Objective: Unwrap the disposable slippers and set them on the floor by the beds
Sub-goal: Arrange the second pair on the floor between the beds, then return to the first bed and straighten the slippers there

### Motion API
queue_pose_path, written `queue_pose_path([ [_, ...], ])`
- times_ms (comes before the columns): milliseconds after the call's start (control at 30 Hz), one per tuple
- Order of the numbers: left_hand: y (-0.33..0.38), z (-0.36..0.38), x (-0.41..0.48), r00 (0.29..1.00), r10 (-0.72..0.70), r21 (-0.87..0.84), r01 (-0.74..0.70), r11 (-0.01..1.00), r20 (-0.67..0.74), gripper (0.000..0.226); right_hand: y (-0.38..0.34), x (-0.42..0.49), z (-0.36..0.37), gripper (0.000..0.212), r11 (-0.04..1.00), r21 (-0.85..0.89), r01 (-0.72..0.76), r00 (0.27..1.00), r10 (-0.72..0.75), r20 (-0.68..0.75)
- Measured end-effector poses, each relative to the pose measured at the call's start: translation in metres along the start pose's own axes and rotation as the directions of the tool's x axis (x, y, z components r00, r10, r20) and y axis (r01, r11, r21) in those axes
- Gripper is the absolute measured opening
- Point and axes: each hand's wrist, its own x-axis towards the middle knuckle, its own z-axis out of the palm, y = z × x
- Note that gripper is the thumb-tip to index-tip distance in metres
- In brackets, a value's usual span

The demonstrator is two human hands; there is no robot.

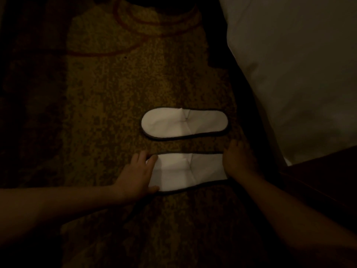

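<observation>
Two white disposable slippers with dark trim lie side by side on the patterned carpet, toes to the left. The far slipper point(184, 123) lies free, untouched. The near slipper point(185, 171) is held at both ends. My left hand point(138, 175) clasps its toe end, thumb under the near edge and fingers over the far edge. My right hand point(238, 161) covers its heel end beside the bed. No wrapper is in view.
A bed with white linen point(301, 70) fills the right side, with its dark base point(328, 182) at lower right. A dark round object point(158, 4) stands on the carpet at the top. The brown and gold carpet point(108, 97) stretches left; the room is dim.
</observation>
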Motion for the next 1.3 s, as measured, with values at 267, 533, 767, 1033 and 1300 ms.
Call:
queue_pose_path([
  [267, 0.002, -0.077, -0.033, 0.988, -0.151, -0.029, 0.152, 0.988, 0.031, 0.055, -0.024, -0.066, -0.034, 0.053, 1.0, 0.003, 0.024, 0.987, -0.024, 0.158],
  [533, 0.052, -0.207, -0.14, 0.931, -0.121, 0.183, 0.06, 0.981, 0.346, 0.047, -0.052, -0.223, -0.155, 0.057, 0.974, 0.226, -0.009, 0.904, -0.089, 0.417],
  [767, 0.155, -0.403, -0.201, 0.942, -0.019, 0.038, 0.007, 0.999, 0.336, 0.041, -0.013, -0.335, -0.362, 0.047, 0.932, 0.362, 0.007, 0.963, -0.104, 0.25],
  [1033, 0.319, -0.553, -0.276, 0.885, 0.325, 0.145, -0.389, 0.91, 0.334, 0.04, 0.074, -0.459, -0.523, 0.054, 0.901, 0.393, -0.182, 0.983, 0.162, 0.083],
  [1300, 0.471, -0.578, -0.375, 0.737, 0.487, 0.245, -0.638, 0.73, 0.468, 0.049, 0.168, -0.629, -0.541, 0.072, 0.728, 0.52, -0.448, 0.878, 0.467, 0.103],
])
